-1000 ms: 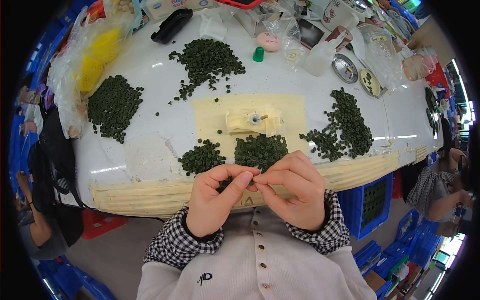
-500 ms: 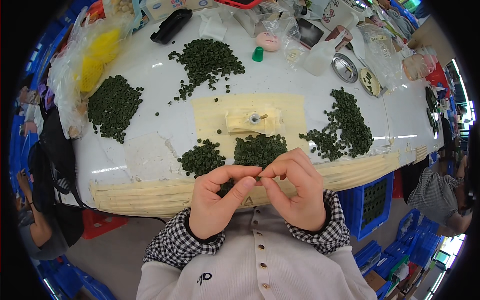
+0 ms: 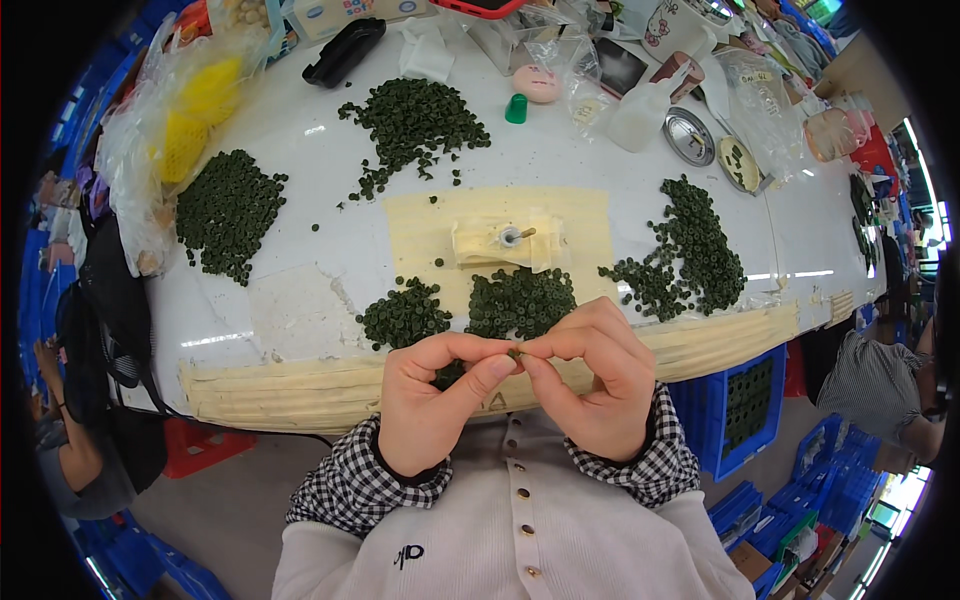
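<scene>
My left hand (image 3: 428, 400) and my right hand (image 3: 600, 385) meet just above the table's front edge. Both pinch one small dark green ring-like piece (image 3: 515, 354) between thumbs and forefingers; most of it is hidden by the fingertips. Just beyond the hands lie a pile of matching green pieces (image 3: 520, 302) and a smaller pile (image 3: 403, 315) to its left. Behind these, a metal pin (image 3: 512, 237) sticks out of a tape-covered block (image 3: 470, 242) fixed on the table.
More green pieces form a right heap (image 3: 705, 250), a back heap (image 3: 415, 120) and a left heap (image 3: 228, 215). Farther back are a green cap (image 3: 516, 108), a pink round object (image 3: 536, 83), a round tin (image 3: 690, 136) and plastic bags (image 3: 130, 170). A blue crate (image 3: 735, 415) stands below at right.
My right hand has shifted very slightly to the right and its fingers have turned a little. The small green piece shows a bit differently between the fingertips.
</scene>
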The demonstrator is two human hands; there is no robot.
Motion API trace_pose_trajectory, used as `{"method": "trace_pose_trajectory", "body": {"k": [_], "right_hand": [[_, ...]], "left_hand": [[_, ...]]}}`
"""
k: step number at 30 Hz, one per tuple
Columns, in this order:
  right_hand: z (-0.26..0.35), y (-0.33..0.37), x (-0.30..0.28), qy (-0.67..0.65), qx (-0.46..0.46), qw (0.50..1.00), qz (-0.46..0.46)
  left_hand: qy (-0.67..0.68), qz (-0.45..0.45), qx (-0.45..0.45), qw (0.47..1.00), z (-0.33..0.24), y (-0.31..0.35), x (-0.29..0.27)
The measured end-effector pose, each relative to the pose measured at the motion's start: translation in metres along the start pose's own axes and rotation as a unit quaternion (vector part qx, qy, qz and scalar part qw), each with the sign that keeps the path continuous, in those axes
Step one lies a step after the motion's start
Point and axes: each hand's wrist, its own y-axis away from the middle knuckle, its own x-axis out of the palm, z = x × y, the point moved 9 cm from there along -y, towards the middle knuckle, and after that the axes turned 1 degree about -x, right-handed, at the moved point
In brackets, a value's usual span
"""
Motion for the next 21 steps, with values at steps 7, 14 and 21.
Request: {"method": "trace_pose_trajectory", "body": {"k": [7, 14, 21], "right_hand": [[0.013, 0.003, 0.003, 0.064, -0.071, 0.995, -0.029], [0.019, 0.003, 0.002, 0.058, -0.090, 0.994, -0.003], [0.011, -0.004, -0.002, -0.032, -0.076, 0.994, 0.068]], "left_hand": [[0.008, -0.016, 0.017, 1.000, 0.004, 0.000, -0.004], [0.169, 0.062, -0.078, 0.981, 0.017, -0.003, 0.002], [0.151, 0.128, -0.121, 0.973, 0.018, -0.004, 0.013]]}}
